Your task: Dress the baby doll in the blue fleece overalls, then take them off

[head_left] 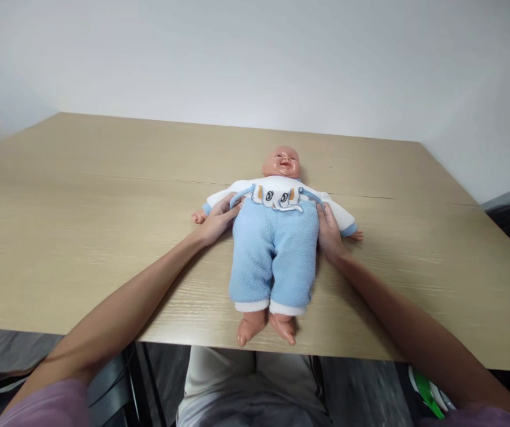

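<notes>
A baby doll (284, 163) lies on its back on the wooden table, head toward the wall and bare feet near the front edge. It wears a white long-sleeved top (239, 187) and light blue fleece overalls (275, 237) with an elephant face on the bib. Thin blue straps run from the bib toward both sides. My left hand (220, 220) is closed at the left side of the overalls' waist, beside the strap. On the other side, my right hand (330, 232) grips the waist edge with its thumb on top. Some fingers of both hands are hidden by the cloth.
The wooden table (104, 237) reaches back to a white wall (237, 59), with a seam across it. Below the front edge are my legs (223, 379), a chair (112, 388) at left and a green and white item (428, 391) at right. Something dark stands at the far right.
</notes>
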A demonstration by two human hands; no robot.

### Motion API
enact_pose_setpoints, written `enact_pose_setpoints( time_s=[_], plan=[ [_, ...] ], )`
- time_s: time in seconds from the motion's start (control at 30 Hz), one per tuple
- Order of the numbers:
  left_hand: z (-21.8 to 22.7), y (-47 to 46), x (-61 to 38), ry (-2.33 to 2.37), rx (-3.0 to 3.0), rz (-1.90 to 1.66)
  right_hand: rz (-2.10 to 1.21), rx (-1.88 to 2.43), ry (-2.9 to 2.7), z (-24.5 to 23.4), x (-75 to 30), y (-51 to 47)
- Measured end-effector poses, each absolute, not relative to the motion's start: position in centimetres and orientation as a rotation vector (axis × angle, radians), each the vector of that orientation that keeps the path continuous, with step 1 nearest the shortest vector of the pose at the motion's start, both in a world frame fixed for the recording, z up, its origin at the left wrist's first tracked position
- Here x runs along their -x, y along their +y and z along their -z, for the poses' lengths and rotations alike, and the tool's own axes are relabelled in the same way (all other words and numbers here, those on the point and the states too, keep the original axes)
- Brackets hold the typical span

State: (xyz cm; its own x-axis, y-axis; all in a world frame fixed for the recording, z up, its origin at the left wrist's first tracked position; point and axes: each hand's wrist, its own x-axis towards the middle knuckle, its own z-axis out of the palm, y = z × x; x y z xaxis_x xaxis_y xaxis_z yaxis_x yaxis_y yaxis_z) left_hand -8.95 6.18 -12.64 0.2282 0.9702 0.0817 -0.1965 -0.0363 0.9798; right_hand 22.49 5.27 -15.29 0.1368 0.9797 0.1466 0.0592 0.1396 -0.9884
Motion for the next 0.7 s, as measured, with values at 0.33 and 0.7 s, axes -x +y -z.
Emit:
enact_pose_setpoints(
  time_s=[0.33,0.7],
  plan=[
    [10.8,5.6,9.5,0.936,-1.424,-1.208,-0.785,1.269,-1.449,12.2,-22.8,3.1],
    [11.1,6.1,8.8,1.067,-1.592,-1.162,-0.920,1.190,-1.509,12.3,-23.8,6.2]
  ],
)
